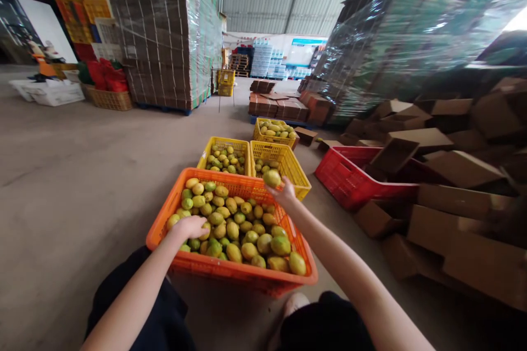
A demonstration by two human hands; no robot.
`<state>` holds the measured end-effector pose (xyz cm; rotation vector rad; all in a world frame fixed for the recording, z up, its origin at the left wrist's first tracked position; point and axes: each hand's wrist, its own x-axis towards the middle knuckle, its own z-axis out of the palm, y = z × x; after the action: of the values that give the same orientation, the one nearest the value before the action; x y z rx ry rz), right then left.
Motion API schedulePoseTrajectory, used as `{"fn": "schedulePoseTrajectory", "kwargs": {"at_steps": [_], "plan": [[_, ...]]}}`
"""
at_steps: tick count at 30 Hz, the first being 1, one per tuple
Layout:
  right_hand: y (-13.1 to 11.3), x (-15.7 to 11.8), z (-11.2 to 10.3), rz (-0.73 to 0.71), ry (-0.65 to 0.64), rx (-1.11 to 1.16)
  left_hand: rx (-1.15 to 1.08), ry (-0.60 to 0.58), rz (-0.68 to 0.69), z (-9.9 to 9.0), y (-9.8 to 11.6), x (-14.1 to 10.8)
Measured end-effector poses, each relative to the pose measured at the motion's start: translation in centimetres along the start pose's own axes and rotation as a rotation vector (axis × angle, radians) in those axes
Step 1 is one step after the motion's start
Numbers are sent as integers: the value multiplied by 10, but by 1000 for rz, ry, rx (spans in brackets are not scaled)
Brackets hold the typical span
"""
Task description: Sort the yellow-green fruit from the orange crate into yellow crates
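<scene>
A large orange crate point(242, 274) in front of my legs is filled with yellow-green oval fruit point(233, 230), their exact kind unclear. Inside its left part, my left hand point(190, 226) reaches down among the fruit, with its fingers curled round one fruit point(205, 230). My right hand point(284, 193) grips another yellow-green fruit point(272, 178) above the far right rim. That fruit is in front of a yellow crate point(294, 170) with some fruit at its far left. Beside this crate stands a second yellow crate point(203, 149) with more fruit.
A third yellow crate of fruit point(275, 139) stands behind. At the right lie a red crate point(346, 186) and many cardboard boxes point(457, 230). Tall wrapped stacks point(152, 33) rise at both sides. A wicker basket point(111, 100) and white bins point(60, 93) stand far left.
</scene>
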<state>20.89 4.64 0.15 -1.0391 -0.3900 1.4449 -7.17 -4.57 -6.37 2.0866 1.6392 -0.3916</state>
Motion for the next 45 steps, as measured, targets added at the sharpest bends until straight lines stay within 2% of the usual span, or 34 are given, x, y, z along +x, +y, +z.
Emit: {"fn": "schedulePoseTrajectory", "kwargs": {"at_steps": [2, 5, 10, 13, 17, 20, 24, 27, 30, 33, 37, 41, 45], "plan": [[-26, 22, 9, -13, 112, 31, 7, 5, -18, -1, -1, 1], [-35, 24, 3, 18, 151, 45, 17, 14, -38, -1, -4, 2], [-7, -18, -40, 238, 89, 72, 41, -11, -29, 4, -7, 1], [-3, -39, -57, 298, 127, 125, 58, -46, -16, 12, -9, 1], [-19, -54, -57, 252, 73, 201, 86, -123, -10, 24, -11, 3], [-33, -63, -54, 231, 108, 259, 112, -203, -5, 34, -14, 9], [-39, -72, -53, 235, 149, 300, 146, -273, 7, 43, -15, 24], [-40, -76, -54, 262, 167, 311, 196, -205, -4, 44, -14, 46], [-41, -77, -55, 296, 167, 311, 250, -30, -41, 38, -15, 79], [-43, -77, -57, 318, 157, 328, 286, 139, -136, 30, -19, 118], [-47, -74, -65, 338, 117, 361, 297, 231, -281, 29, -27, 156], [-51, -71, -76, 326, 28, 400, 300, 279, -338, 39, -32, 172], [-51, -67, -82, 330, -29, 409, 274, 261, -337, 49, -38, 168]]}}
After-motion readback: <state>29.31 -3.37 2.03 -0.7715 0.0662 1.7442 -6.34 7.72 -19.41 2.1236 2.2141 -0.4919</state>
